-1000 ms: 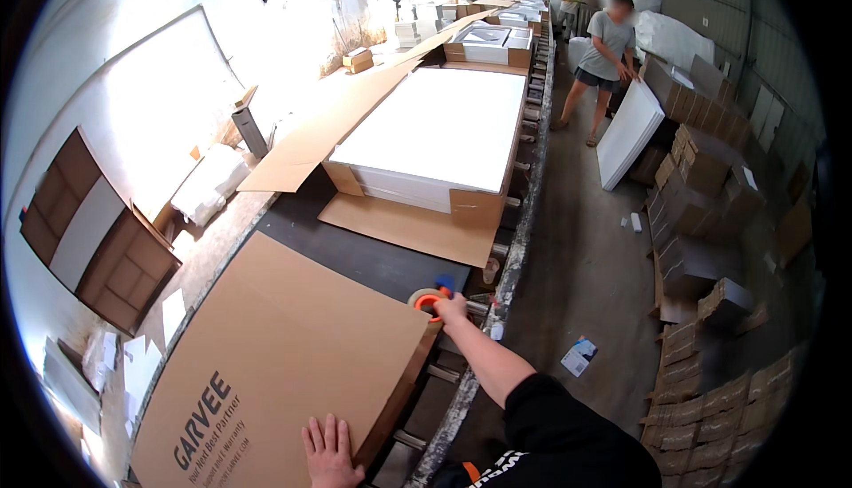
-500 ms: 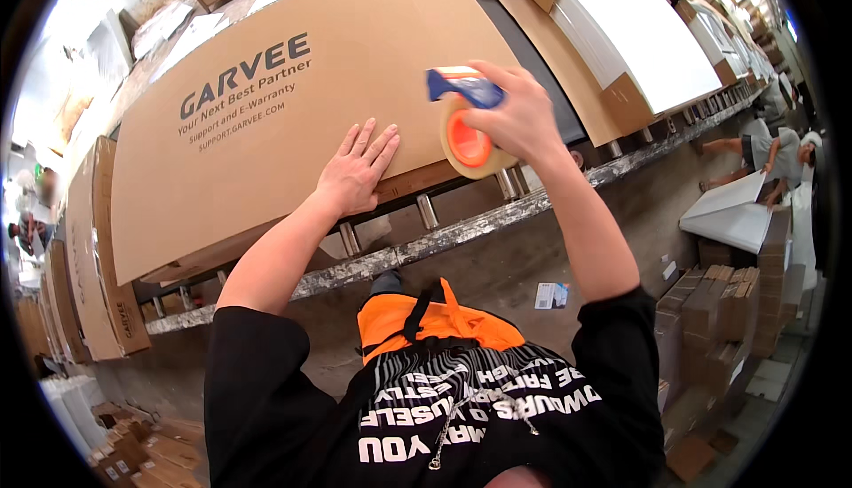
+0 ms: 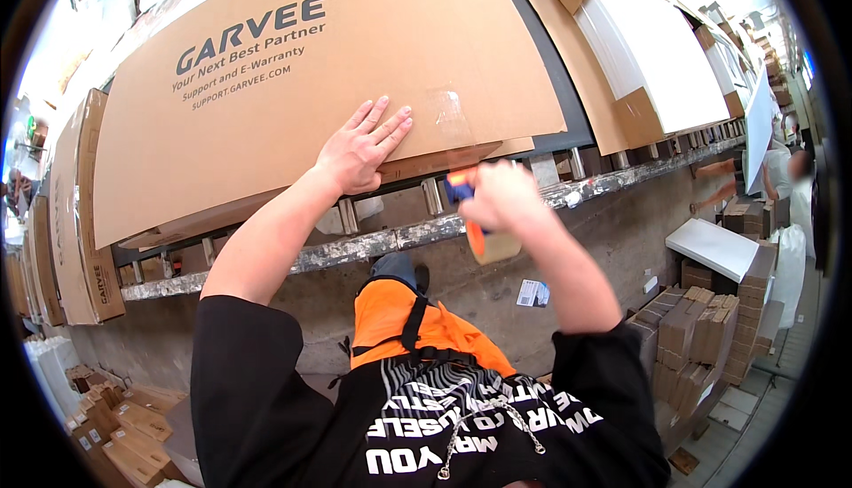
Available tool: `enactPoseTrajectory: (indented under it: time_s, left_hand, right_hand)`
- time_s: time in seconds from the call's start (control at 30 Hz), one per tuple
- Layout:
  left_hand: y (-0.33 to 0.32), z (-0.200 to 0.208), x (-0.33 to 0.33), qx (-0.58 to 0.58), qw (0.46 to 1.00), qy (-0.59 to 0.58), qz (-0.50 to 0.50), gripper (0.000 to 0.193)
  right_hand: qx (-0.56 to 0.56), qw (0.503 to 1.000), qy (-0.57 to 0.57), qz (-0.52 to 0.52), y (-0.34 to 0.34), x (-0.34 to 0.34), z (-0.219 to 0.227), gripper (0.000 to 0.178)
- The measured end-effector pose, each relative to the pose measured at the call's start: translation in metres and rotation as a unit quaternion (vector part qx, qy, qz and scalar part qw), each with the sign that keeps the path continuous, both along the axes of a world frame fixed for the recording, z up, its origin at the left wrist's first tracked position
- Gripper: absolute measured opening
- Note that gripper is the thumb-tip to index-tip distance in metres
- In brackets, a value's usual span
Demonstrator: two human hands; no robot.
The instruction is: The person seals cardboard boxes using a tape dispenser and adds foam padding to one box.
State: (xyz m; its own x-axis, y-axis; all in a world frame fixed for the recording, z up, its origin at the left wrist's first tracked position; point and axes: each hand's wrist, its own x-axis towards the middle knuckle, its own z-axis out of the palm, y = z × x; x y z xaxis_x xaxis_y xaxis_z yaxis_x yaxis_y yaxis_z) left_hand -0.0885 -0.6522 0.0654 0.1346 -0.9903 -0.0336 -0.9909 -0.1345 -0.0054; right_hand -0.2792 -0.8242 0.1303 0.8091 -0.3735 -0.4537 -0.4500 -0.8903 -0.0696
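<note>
A large flat brown cardboard box with dark printing lies on the roller conveyor in front of me. My left hand rests on its top near the close edge, palm down with the fingers stretched out. Just right of those fingers, a strip of clear tape is stuck to the top and runs over the near edge. My right hand grips a blue and orange tape dispenser, blurred by motion, in front of the box's near side. Its tape roll hangs below that hand.
The conveyor's worn metal rail runs between me and the box. Farther right on the line sits an open carton with white panels. Another box stands at the left. Stacked cardboard and a person are off to the right.
My right hand has brought the tape dispenser down from above the box to in front of its near edge. A tape strip now shows on the top. My left hand stays on the box.
</note>
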Motion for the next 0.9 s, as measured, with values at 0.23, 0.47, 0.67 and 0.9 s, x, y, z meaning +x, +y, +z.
enactPoseTrajectory:
  time_s: [0.23, 0.47, 0.67, 0.9]
  left_hand:
    - [-0.006, 0.0, 0.002, -0.062, 0.998, -0.002, -0.016, 0.091]
    - [0.007, -0.006, -0.008, -0.059, 0.998, -0.001, 0.028, 0.097]
    - [0.204, 0.025, 0.062, 0.129, 0.979, -0.021, 0.159, 0.12]
    - [0.295, -0.004, 0.117, -0.007, 0.992, -0.125, -0.033, 0.079]
  right_hand:
    - [0.014, 1.0, 0.009, -0.017, 0.031, 0.044, -0.041, 0.026]
    - [-0.044, 0.986, -0.085, -0.134, 0.07, -0.022, -0.089, 0.046]
    - [-0.04, 0.935, -0.167, -0.31, 0.12, -0.132, -0.083, 0.06]
    - [0.135, 0.843, -0.426, -0.3, 0.209, -0.034, 0.011, 0.061]
